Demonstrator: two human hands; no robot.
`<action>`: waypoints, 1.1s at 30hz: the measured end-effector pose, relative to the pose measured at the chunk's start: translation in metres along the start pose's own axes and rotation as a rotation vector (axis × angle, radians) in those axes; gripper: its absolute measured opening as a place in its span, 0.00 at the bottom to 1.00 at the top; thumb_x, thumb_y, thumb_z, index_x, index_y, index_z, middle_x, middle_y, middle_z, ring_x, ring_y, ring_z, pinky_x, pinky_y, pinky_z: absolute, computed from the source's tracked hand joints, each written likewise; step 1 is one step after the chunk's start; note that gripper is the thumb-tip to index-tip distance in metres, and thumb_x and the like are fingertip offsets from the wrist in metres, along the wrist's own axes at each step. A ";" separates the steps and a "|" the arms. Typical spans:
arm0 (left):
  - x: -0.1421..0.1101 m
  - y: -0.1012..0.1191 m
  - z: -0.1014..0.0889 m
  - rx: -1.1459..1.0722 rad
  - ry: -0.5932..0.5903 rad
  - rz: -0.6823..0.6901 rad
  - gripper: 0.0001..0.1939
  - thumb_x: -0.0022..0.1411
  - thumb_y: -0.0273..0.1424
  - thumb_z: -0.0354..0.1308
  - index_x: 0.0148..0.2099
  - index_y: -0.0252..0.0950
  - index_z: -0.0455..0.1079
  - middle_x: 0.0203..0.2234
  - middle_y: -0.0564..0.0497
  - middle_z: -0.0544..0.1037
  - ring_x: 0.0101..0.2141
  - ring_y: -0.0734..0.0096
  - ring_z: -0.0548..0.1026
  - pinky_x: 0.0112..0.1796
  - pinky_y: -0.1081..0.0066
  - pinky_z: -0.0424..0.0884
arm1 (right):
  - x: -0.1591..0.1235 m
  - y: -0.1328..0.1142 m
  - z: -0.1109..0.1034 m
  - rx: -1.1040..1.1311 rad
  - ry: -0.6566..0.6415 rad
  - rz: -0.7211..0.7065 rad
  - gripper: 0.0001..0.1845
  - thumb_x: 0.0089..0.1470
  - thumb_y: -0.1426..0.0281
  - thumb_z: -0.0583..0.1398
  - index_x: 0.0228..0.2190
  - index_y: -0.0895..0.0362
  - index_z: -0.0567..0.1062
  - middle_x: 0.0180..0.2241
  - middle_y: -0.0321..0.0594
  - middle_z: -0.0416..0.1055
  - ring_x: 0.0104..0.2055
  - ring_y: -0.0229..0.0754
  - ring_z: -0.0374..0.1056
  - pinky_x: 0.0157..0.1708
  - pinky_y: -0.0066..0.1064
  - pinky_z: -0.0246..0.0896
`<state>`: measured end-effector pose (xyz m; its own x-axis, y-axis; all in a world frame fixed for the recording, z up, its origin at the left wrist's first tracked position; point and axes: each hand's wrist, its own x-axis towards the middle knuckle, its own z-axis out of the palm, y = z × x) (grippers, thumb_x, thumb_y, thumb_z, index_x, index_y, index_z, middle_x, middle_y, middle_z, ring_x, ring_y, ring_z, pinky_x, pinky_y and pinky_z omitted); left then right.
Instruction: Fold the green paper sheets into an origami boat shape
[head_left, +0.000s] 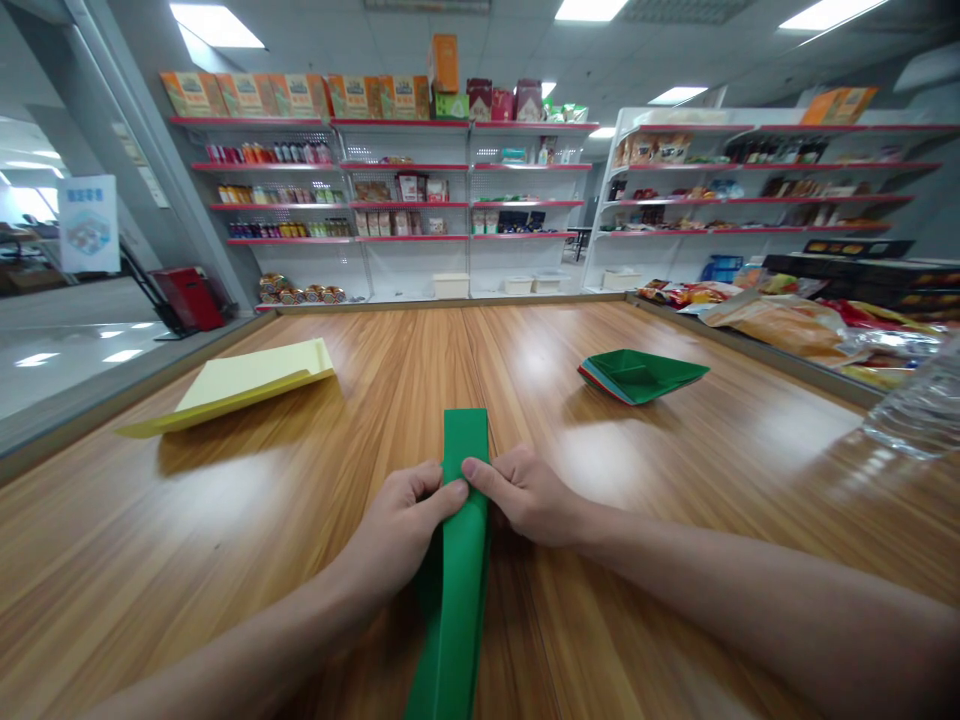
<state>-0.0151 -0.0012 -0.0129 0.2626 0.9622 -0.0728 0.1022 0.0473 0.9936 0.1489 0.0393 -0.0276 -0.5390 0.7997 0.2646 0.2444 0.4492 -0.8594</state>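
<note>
A strip of folded green paper (465, 560) runs lengthwise away from me over the wooden table (375, 370), flat at its far end and bulging apart nearer to me. My left hand (409, 510) pinches its left edge, thumb on top. From the right side my right hand (529, 492) grips the same paper, its thumb pressing close to the left thumb. Fingers beneath the paper are hidden. Farther off to the right sits a folded green paper piece (641, 375) with red and blue layers showing under it.
On the left lies a stack of yellow paper (251, 380) with a raised edge. A clear plastic bottle (919, 405) stands at the right edge, near bagged snacks (787, 325). Shelves of goods (405, 205) line the back beyond the table's raised rim.
</note>
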 end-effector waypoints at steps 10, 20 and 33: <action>0.003 -0.002 -0.002 -0.052 -0.167 0.116 0.14 0.57 0.39 0.56 0.29 0.32 0.70 0.22 0.54 0.66 0.21 0.78 0.60 0.23 0.75 0.57 | 0.003 0.002 -0.004 0.219 0.020 -0.002 0.32 0.58 0.53 0.50 0.10 0.56 0.53 0.10 0.28 0.46 0.13 0.28 0.42 0.13 0.25 0.34; 0.000 0.001 -0.002 0.076 -0.183 0.167 0.17 0.58 0.40 0.55 0.27 0.30 0.72 0.33 0.47 0.70 0.26 0.75 0.64 0.24 0.75 0.59 | 0.010 0.001 -0.006 0.278 0.162 0.140 0.34 0.54 0.47 0.51 0.08 0.58 0.60 0.07 0.31 0.54 0.09 0.29 0.50 0.08 0.22 0.40; 0.002 0.000 -0.007 0.087 -0.212 0.237 0.14 0.60 0.37 0.53 0.29 0.32 0.72 0.35 0.47 0.71 0.33 0.69 0.69 0.32 0.72 0.63 | 0.006 -0.003 -0.007 0.263 0.006 0.141 0.35 0.52 0.44 0.50 0.10 0.58 0.61 0.08 0.32 0.56 0.09 0.28 0.52 0.08 0.21 0.42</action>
<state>-0.0208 0.0028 -0.0126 0.4819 0.8659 0.1344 0.0935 -0.2033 0.9746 0.1507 0.0457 -0.0207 -0.5097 0.8494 0.1368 0.0986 0.2157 -0.9715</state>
